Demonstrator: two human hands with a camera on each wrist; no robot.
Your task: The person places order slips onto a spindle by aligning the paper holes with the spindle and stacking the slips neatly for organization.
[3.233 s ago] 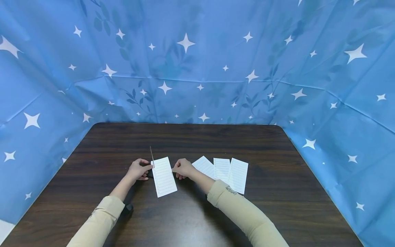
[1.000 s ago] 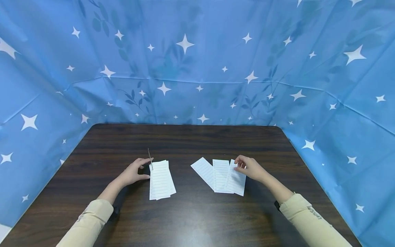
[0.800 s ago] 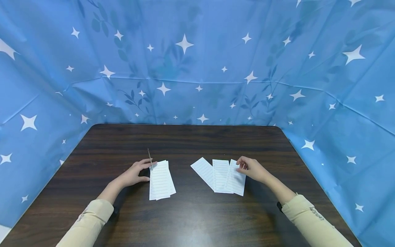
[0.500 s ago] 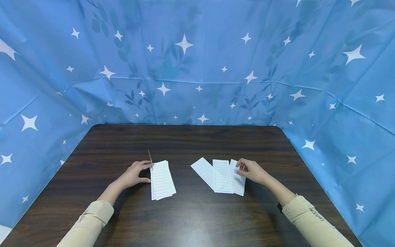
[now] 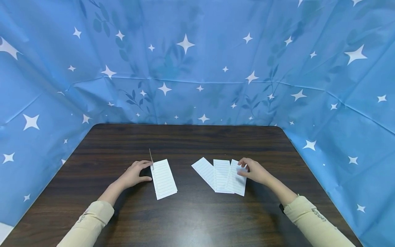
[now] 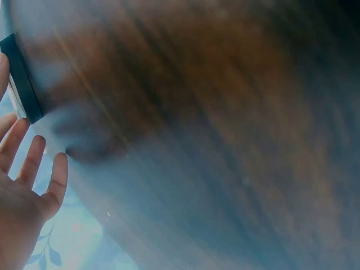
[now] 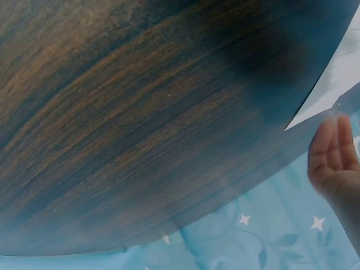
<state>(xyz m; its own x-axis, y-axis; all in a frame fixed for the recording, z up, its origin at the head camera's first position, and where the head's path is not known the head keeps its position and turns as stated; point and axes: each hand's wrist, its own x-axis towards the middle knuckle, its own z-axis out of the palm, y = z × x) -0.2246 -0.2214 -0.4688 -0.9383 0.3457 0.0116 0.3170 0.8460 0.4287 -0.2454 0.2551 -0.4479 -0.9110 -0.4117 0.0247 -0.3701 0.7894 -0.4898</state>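
My left hand (image 5: 132,175) stands at the left edge of a stack of lined white cards (image 5: 165,180), thumb and forefinger apart. A thin upright strip (image 5: 151,159) rises at the stack's top-left corner. In the left wrist view the outer fingers are spread, and a fingertip is right at the end of a flat dark slab (image 6: 23,81) with a pale edge. My right hand (image 5: 254,171) hangs over the rightmost of three lined cards (image 5: 237,185), its fingers lightly bent with a gap to the thumb. In the right wrist view the fingertips are beside a white sheet's edge (image 7: 323,98).
Left of the rightmost card lie two more, a tilted lined card (image 5: 204,168) and a straight lined card (image 5: 221,181), the straight one overlapping the rightmost. All rest on a dark wood-grain table (image 5: 197,140). A blue curtain with white stars (image 5: 197,61) stands behind it.
The right hand has left the card stack and moved right, over the separate cards. On the left stack, the top card has turned and now lies nearly in line with those under it.
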